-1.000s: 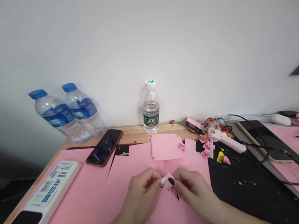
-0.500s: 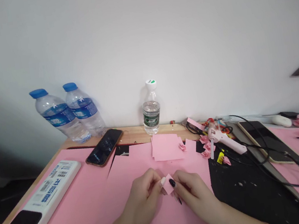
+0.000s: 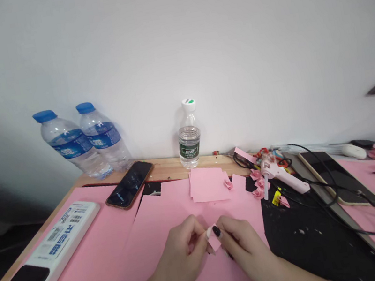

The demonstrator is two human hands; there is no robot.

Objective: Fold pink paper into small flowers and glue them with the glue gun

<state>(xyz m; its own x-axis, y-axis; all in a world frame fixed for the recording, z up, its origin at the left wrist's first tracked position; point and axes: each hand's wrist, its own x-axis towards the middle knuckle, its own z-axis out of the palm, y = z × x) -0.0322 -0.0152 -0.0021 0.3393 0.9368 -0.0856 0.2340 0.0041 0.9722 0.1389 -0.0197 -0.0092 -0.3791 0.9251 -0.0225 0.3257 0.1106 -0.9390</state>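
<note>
A small folded piece of pink paper (image 3: 215,242) is pinched between both hands, low in the middle of the head view. My left hand (image 3: 186,254) grips its left side with thumb and fingers closed. On the right side, my right hand (image 3: 245,245) presses it under a dark-nailed thumb. Fingers hide part of the folds. Just beyond lies a stack of pink paper squares (image 3: 208,184), with a small folded paper flower (image 3: 228,184) on its right edge. Large pink sheets (image 3: 127,254) lie beneath the hands.
A pink glue gun (image 3: 282,175) rests at the right beside several paper flowers (image 3: 257,185) and black cables. One phone (image 3: 130,185) lies left, another (image 3: 336,178) right. A white power bank (image 3: 53,249) sits at the left. Bottles (image 3: 189,142) stand along the wall.
The pink paper has turned and bent in my fingers, its lower part now tilting down. My left fingers have shifted slightly right, closer to the right hand. The view has moved a little.
</note>
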